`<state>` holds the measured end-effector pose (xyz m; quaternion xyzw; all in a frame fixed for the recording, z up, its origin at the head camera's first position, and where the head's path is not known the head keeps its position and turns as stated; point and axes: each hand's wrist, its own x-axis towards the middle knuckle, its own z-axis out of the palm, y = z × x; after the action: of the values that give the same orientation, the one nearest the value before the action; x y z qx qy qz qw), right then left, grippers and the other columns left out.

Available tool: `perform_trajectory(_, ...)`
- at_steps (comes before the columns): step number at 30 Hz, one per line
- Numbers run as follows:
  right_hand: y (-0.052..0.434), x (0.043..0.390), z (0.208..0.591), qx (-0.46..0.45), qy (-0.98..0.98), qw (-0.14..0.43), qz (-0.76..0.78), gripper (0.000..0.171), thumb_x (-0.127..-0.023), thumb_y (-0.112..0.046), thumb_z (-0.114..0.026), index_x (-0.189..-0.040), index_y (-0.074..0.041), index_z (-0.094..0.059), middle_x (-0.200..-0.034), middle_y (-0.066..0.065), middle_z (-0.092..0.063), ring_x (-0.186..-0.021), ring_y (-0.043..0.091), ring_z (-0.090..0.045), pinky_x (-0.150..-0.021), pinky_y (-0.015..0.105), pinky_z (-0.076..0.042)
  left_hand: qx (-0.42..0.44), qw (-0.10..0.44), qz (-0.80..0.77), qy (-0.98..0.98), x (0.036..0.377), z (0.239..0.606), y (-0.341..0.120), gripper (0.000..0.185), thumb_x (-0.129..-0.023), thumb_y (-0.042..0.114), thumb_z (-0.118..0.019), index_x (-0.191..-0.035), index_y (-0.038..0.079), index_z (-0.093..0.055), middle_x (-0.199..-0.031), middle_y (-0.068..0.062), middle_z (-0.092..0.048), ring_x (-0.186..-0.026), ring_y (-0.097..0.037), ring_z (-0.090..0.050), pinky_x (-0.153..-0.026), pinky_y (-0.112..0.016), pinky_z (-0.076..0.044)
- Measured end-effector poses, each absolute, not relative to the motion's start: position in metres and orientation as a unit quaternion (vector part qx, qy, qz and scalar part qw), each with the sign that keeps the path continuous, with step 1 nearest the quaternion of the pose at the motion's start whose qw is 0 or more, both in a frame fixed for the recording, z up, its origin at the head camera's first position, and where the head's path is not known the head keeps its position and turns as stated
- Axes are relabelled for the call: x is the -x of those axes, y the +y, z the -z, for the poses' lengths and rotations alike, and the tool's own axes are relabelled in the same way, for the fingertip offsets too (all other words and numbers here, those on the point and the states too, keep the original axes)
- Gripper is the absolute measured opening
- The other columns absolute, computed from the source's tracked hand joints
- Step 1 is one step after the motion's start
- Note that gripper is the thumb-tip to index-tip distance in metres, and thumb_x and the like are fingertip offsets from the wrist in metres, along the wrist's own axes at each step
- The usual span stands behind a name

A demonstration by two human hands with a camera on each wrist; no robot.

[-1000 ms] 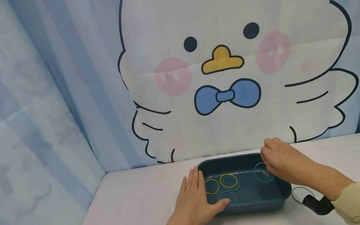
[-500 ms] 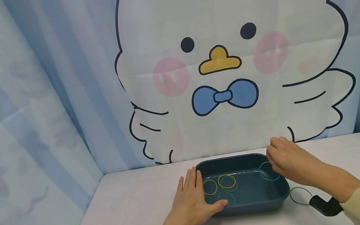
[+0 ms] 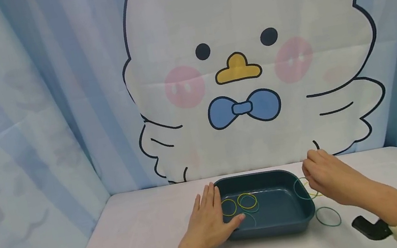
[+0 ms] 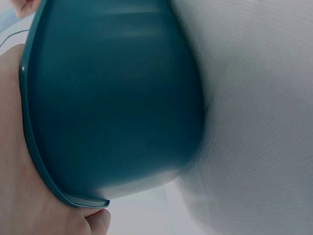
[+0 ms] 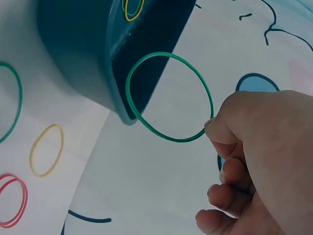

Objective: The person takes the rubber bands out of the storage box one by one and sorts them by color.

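Note:
My left hand [image 3: 210, 224] lies with straight fingers along the left side of a dark teal plastic bin [image 3: 269, 231], thumb over its near rim. The left wrist view has the bin's outer wall [image 4: 117, 98] filling much of it, rim against the palm. Between thumb and forefinger my right hand [image 3: 332, 180] pinches a green rubber band [image 5: 128, 90] by its edge. That band overlaps the bin's right end in the head view. Inside the bin, toward the left, lie several bands, among them a yellow rubber band [image 3: 246, 193].
On the table [image 3: 143, 240], right of the bin, lies another green band [image 3: 330, 227]. The right wrist view also has a yellow band [image 5: 62, 139] and doubled pink bands [image 5: 24, 205] there. A curtain with a cartoon bird [image 3: 253, 141] hangs behind the table.
My right hand has moved right with its green band, from over the bin's inside to its right rim. A yellow band on the table now shows beside that hand. The left hand stays on the bin.

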<state>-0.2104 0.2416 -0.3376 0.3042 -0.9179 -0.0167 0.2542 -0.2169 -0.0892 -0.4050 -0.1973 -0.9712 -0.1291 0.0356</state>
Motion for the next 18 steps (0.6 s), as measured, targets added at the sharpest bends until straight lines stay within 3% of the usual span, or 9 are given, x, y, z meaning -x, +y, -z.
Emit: perform_trajectory(18,0.273,0.196,0.354,-0.295,-0.915,0.274,0.004,0.031,-0.071,0.0,-0.076,-0.075,-0.018,-0.051,-0.077,-0.008,-0.037,-0.073,0.01,-0.033,-0.06,0.025,-0.032,0.196,0.038,0.136,-0.97,0.217,0.41,-0.088,0.105,-0.089,0.076,-0.043,-0.156,-0.002,-0.021,-0.166,-0.017,-0.014,-0.155,-0.032,-0.015,-0.124,-0.051,-0.017)
